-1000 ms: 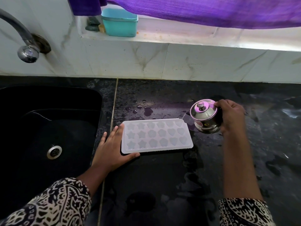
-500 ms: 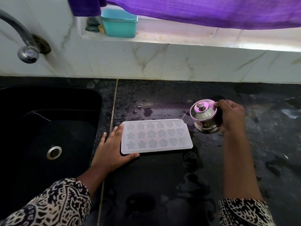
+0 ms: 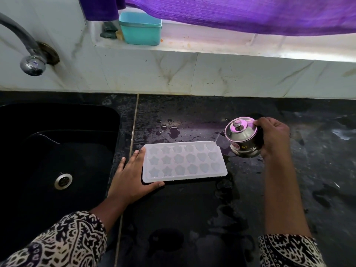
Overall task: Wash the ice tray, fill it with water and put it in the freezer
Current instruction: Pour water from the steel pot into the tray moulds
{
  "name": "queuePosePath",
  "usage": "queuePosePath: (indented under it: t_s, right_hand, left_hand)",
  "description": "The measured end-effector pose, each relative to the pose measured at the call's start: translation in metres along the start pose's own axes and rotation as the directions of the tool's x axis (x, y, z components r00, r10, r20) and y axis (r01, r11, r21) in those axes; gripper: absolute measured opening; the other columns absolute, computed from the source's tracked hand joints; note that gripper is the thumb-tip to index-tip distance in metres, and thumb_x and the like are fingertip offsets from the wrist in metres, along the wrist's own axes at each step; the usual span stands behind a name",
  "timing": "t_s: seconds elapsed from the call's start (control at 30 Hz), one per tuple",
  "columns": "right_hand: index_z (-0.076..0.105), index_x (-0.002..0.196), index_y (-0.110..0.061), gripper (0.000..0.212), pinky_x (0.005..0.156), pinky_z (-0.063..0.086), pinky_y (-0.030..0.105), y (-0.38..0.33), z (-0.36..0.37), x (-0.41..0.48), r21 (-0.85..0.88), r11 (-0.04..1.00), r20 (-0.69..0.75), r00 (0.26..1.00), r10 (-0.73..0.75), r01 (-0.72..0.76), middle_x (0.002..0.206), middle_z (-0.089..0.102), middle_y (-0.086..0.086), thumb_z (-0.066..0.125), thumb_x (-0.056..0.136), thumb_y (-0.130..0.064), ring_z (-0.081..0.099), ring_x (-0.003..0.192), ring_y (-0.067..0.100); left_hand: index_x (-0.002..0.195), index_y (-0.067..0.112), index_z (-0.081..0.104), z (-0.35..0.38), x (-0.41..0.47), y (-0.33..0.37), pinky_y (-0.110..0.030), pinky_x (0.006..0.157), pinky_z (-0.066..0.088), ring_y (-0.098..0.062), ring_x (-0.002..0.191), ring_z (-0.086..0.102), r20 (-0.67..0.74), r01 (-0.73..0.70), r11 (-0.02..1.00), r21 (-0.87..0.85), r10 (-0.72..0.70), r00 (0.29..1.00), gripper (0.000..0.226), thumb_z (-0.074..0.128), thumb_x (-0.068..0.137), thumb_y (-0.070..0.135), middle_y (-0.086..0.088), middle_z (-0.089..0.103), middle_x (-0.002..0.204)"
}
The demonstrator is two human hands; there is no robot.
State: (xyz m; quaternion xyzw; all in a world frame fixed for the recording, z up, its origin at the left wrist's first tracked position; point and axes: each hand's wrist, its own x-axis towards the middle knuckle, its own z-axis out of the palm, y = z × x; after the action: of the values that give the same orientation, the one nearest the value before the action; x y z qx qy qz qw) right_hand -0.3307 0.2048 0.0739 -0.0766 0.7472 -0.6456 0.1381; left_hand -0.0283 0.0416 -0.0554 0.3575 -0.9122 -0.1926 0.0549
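Two black-and-white patterned sleeves, left sleeve [image 3: 57, 241] and right sleeve [image 3: 289, 251], nearest of all, on the near side of the ice tray. Black stone countertop [image 3: 183, 218], wet in patches, bearing the ice tray. Ice tray [image 3: 184, 161]: translucent white, lying flat and right way up on the countertop, long side across, three rows of star, flower and heart cells; whether they hold water cannot be told. Left hand [image 3: 133, 174]: flat on the countertop at the tray's left end, fingers straight and laid against the short edge, thumb along the tray's near edge, gripping nothing. Right hand [image 3: 273, 137]: beyond the tray's right end, fingers curled round a small steel pot [image 3: 243, 137], thumb on the rim of its knobbed lid. The pot is held off the countertop, tipped toward the tray's far right corner; whether anything pours from it cannot be told. Water drops [image 3: 173, 132]: scattered on the countertop just beyond the tray's far edge. Black sink [image 3: 77, 116]: left of the tray, past the left hand, with a steel drain [image 3: 63, 180] in its floor. Tap [image 3: 28, 54]: far left of the tray, above the sink, curving out of the pale tiled wall [image 3: 192, 74]. Teal box [image 3: 140, 28]: on the ledge above the wall, beyond the tray. Purple curtain [image 3: 250, 14]: hanging over the ledge, farthest from the tray.
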Motion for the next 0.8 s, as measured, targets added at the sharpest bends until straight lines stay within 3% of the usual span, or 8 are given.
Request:
queuePosePath:
  t_s: [0.1, 0.8]
  right_hand:
    - [0.054, 0.063, -0.014, 0.018, 0.056, 0.044, 0.023, -0.0017, -0.0005, 0.0004, 0.008, 1.000, 0.001, 1.000, -0.014, 0.014, 0.063, 0.053, 0.002, 0.060, 0.079, -0.009, 0.051, 0.061, 0.011]
    - [0.055, 0.063, -0.014, 0.018, 0.065, 0.049, 0.029, -0.0034, -0.0006, 0.0007, 0.012, 1.000, 0.003, 1.000, -0.004, 0.004, 0.066, 0.056, 0.002, 0.060, 0.080, -0.010, 0.055, 0.068, 0.014]
  left_hand:
    - [0.156, 0.023, -0.002, 0.0014, 0.0004, -0.0010, -0.037, 0.122, 0.001, -0.003, 0.148, 0.002, 0.002, 0.000, 1.000, 0.005, 0.000, 1.000, 0.129, 0.018, 0.056, 0.101, 0.011, 0.010, 0.163]
    - [0.156, 0.023, -0.002, 0.0004, 0.0001, -0.0005, -0.037, 0.122, 0.000, 0.000, 0.146, 0.000, 0.005, 0.000, 1.000, 0.008, 0.000, 1.000, 0.127, 0.021, 0.057, 0.100, 0.011, 0.009, 0.163]
